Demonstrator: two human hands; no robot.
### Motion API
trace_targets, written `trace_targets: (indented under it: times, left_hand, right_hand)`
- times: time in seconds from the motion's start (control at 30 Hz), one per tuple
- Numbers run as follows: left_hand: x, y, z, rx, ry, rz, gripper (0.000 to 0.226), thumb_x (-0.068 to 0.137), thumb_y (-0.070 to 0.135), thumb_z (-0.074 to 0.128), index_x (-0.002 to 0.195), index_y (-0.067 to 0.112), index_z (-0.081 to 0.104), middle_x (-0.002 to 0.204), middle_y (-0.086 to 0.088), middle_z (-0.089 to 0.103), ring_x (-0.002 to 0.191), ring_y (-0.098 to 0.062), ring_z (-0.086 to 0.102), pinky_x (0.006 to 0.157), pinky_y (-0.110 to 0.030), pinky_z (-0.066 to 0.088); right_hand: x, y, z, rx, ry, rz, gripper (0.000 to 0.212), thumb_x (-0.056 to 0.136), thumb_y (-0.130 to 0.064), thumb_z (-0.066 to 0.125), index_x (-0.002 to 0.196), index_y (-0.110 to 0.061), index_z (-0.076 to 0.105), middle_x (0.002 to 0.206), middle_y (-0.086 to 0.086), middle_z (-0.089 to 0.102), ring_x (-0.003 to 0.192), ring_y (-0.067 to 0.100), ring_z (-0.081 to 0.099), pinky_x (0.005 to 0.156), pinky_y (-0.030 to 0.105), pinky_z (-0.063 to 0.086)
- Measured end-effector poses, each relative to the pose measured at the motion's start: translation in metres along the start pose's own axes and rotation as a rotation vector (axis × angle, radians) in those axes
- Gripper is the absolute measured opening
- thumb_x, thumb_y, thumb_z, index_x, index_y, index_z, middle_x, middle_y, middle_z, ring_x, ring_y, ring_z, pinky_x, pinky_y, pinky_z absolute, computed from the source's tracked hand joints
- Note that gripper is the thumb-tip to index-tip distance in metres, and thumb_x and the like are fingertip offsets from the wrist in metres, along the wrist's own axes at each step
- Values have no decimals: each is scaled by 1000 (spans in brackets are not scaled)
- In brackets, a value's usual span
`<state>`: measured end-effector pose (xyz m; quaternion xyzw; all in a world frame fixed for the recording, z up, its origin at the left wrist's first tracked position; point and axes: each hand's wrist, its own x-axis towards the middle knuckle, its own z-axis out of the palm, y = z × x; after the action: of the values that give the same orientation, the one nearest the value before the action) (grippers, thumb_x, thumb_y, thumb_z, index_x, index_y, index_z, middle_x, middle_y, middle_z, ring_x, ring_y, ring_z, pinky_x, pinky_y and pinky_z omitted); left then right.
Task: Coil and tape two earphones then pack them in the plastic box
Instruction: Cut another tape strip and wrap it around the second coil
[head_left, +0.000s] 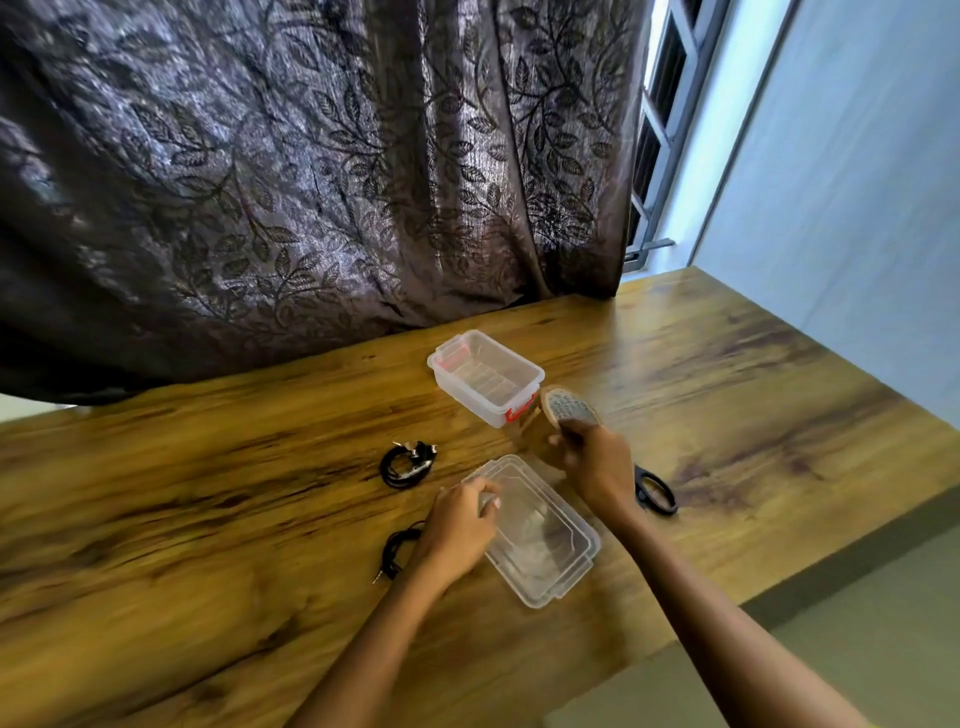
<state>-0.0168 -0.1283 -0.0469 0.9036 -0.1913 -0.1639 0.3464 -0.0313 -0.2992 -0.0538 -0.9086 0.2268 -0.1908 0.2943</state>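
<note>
Right hand (592, 457) is closed around a roll of brown tape (566, 410), held on edge just near of the plastic box (485, 376); fingers wrap the roll's rim. Left hand (460, 525) rests on the near-left end of the clear lid (535, 530), fingers curled and pressed loosely together; whether it pinches a tape end cannot be told, as the frame is blurred there.

The plastic box stands open and empty toward the far side of the tabletop (208, 519), red latch on its near end. The lid lies flat, near of the box, between the two hands. One black earphone (408, 462) sits coiled to the left of the lid, apart from it. The second earphone (397, 551) lies just left of the left hand, partly hidden by it, its plug pointing near; it looks loosely coiled, no tape visible on either. Scissors (655, 491) lie right of the right wrist.

Judgement on handling: the earphone cords are light, limp and springy, and a coil will likely loosen unless pinched across all its loops at one point. The tape is sticky and prone to folding on itself; hold the roll by its rim. The box and lid are light, stiff and smooth, and may slide on the wood.
</note>
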Motion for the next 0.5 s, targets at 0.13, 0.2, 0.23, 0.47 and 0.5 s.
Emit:
trace_targets:
  times: [0.13, 0.2, 0.23, 0.47, 0.5]
  left_hand:
    - [3, 12, -10, -123, 75, 21, 26, 93, 23, 51, 119, 17, 55, 116, -6, 63, 107, -22, 59, 70, -21, 44]
    - [6, 23, -19, -281, 114, 69, 37, 91, 25, 54, 127, 19, 47, 125, -1, 58, 112, -10, 54, 80, -13, 42]
    - [6, 31, -25, -395, 94, 101, 47, 90, 25, 55, 134, 21, 38, 128, 1, 55, 113, -6, 51, 82, -10, 41]
    - [5, 77, -63, -905, -8, 293, 80, 81, 12, 61, 143, 35, 16, 110, 8, 64, 101, -1, 63, 90, -25, 51]
    - [5, 80, -67, -909, -14, 301, 76, 82, 6, 60, 142, 32, 21, 109, 6, 65, 98, -2, 64, 88, -25, 52]
  right_hand:
    - [-2, -13, -14, 463, 62, 127, 20, 83, -12, 66, 102, -9, 70, 90, 5, 71, 75, 13, 63, 61, 5, 46]
    - [-7, -22, -25, 738, 46, 153, 20, 83, -6, 65, 101, -13, 68, 91, 9, 71, 79, 14, 66, 70, 13, 53]
    - [-10, -27, -31, 844, 28, 153, 20, 83, -4, 64, 99, -15, 67, 90, 7, 71, 79, 11, 67, 72, 18, 55]
    - [-33, -52, -63, 1142, -63, 40, 42, 70, -15, 64, 107, 3, 64, 98, 15, 69, 89, 15, 66, 80, 28, 55]
    - [-34, -53, -66, 1156, -71, 28, 43, 69, -15, 64, 107, 3, 64, 98, 14, 69, 89, 14, 67, 79, 26, 55]
